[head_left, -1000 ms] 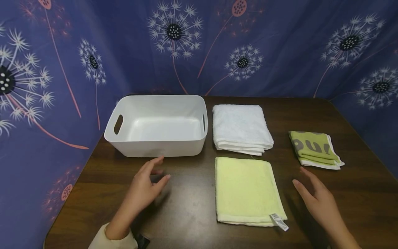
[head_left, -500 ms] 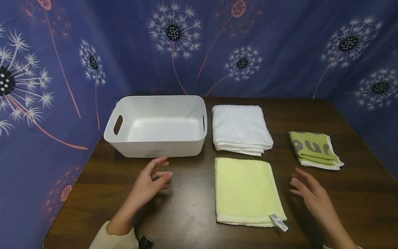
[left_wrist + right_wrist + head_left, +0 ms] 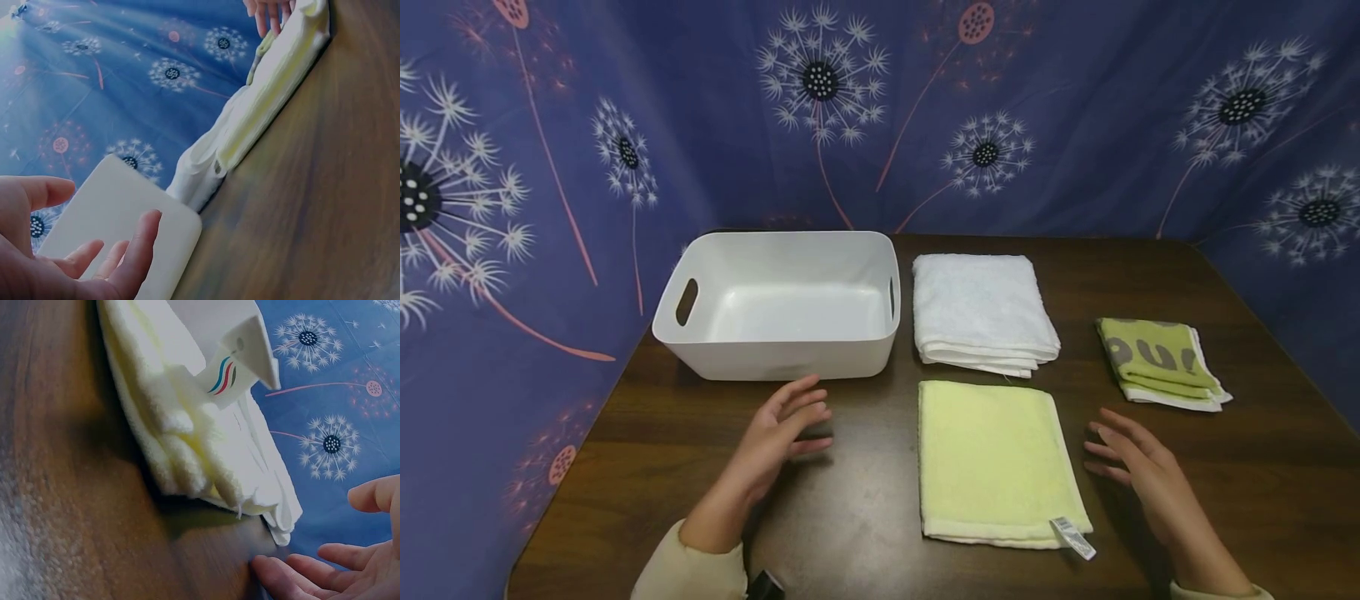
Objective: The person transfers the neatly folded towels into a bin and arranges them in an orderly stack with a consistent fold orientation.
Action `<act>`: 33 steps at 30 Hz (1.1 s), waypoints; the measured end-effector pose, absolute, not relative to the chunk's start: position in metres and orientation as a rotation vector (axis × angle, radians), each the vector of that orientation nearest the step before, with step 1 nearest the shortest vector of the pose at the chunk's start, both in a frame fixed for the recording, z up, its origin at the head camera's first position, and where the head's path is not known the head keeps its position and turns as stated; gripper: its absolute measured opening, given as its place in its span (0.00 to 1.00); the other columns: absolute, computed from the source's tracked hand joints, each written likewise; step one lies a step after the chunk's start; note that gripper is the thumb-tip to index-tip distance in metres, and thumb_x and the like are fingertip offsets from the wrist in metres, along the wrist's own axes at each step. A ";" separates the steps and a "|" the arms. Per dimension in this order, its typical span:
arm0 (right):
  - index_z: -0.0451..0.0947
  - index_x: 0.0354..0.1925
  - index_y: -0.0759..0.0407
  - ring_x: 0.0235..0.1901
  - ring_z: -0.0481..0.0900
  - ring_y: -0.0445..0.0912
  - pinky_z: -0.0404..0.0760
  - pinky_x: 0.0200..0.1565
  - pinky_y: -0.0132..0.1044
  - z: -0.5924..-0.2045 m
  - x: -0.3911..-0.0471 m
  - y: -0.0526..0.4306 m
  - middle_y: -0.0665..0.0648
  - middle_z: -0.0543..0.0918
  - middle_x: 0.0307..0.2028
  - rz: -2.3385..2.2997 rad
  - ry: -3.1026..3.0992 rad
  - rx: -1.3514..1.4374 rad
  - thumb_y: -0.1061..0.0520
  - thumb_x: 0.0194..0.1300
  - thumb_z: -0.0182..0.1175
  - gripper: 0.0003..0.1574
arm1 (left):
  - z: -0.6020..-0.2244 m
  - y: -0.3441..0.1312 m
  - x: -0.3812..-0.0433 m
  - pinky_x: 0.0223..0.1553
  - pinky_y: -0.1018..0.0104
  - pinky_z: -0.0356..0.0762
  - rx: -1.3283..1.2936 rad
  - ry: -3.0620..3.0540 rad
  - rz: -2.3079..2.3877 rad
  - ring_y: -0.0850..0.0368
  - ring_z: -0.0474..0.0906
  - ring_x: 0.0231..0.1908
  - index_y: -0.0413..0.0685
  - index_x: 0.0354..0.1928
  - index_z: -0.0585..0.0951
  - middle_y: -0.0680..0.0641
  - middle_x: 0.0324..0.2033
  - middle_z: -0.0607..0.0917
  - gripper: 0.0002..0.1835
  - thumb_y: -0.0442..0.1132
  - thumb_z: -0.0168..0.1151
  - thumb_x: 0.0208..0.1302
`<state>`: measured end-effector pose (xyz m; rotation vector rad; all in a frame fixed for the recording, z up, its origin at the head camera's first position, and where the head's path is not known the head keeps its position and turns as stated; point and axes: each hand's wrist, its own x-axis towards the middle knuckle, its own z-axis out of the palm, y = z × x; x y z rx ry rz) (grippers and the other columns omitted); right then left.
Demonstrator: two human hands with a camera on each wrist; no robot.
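Both hands (image 3: 778,433) (image 3: 1156,485) loose, empty; nearer yel. towel (image 3: 1000,462) vs 1s ago, R prob. apart.

My left hand (image 3: 775,437) and right hand (image 3: 1150,475) hang well apart, palms (image 3: 37,275) facing each other, fingers (image 3: 142,250) spread and slightly bent.

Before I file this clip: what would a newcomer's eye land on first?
Probably the pale yellow towel, bright against the dark table between the left hand and the right hand. Next might come the white bin beyond the left hand, with a folded white towel at its right. The blue dandelion-print cloth behind the table also stands out.
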<state>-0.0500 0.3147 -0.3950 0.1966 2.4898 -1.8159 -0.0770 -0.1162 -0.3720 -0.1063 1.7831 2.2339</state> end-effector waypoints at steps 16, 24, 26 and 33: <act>0.45 0.68 0.72 0.42 0.78 0.36 0.81 0.40 0.36 -0.395 -0.050 0.311 0.42 0.74 0.45 -1.940 2.285 0.240 0.49 0.73 0.45 0.39 | -0.384 -0.091 -0.079 0.43 0.53 0.78 -0.088 1.700 2.184 0.39 0.69 0.54 0.35 0.65 0.60 0.32 0.60 0.65 0.27 0.33 0.53 0.67; 0.45 0.69 0.71 0.42 0.77 0.35 0.80 0.41 0.39 -0.393 -0.051 0.303 0.61 0.70 0.55 -1.881 2.277 0.278 0.46 0.73 0.43 0.40 | -0.386 -0.081 -0.081 0.43 0.52 0.78 -0.074 1.662 2.183 0.38 0.68 0.54 0.35 0.65 0.60 0.30 0.60 0.64 0.26 0.34 0.51 0.69; 0.44 0.69 0.70 0.42 0.76 0.34 0.80 0.42 0.39 -0.392 -0.052 0.301 0.69 0.63 0.59 -1.842 2.283 0.295 0.44 0.73 0.42 0.41 | -0.386 -0.078 -0.082 0.42 0.51 0.78 -0.065 1.655 2.174 0.38 0.68 0.55 0.35 0.66 0.59 0.30 0.61 0.63 0.26 0.35 0.50 0.69; 0.46 0.69 0.68 0.42 0.74 0.33 0.79 0.42 0.40 -0.392 -0.052 0.298 0.72 0.59 0.62 -1.795 2.278 0.297 0.43 0.73 0.41 0.40 | -0.389 -0.067 -0.082 0.43 0.50 0.78 -0.038 1.587 2.160 0.38 0.66 0.56 0.35 0.67 0.56 0.30 0.62 0.60 0.28 0.36 0.50 0.69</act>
